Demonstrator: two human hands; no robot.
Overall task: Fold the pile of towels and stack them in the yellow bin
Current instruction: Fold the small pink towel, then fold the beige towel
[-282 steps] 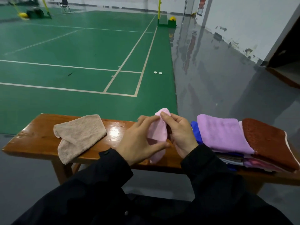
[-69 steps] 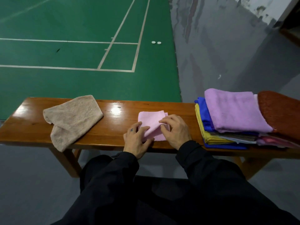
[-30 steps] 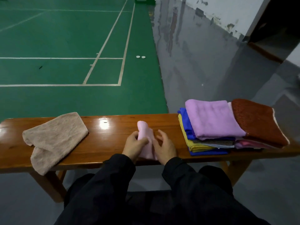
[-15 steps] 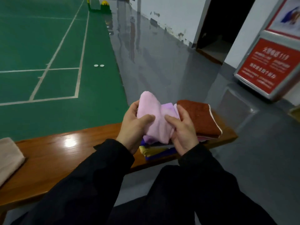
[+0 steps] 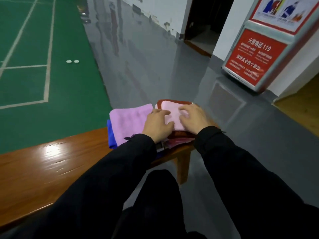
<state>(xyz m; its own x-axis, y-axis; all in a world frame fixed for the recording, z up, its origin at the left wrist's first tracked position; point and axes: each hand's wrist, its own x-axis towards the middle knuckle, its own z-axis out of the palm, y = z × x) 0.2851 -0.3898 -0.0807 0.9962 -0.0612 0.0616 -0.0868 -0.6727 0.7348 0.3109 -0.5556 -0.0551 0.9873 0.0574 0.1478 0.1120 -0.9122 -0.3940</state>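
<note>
A folded light pink towel (image 5: 173, 112) lies on top of the rust-brown towel (image 5: 174, 101) at the right end of the wooden bench (image 5: 51, 163). My left hand (image 5: 158, 125) rests flat on the pink towel's left edge. My right hand (image 5: 194, 118) presses on its right part with spread fingers. Beside it sits a stack of folded towels with a lilac one (image 5: 128, 121) on top and a blue one (image 5: 110, 135) showing under it. No yellow bin is in view.
Grey floor surrounds the bench's right end. A red fire-safety sign board (image 5: 255, 56) leans against the wall at the right, beside a dark doorway (image 5: 205, 19). The green court (image 5: 43, 75) with two small white discs (image 5: 72, 61) lies beyond the bench.
Both hands have lowered the folded pink towel from the air onto the brown towel. They now lie flat on it. My view has swung further right, and the beige towel has left the frame.
</note>
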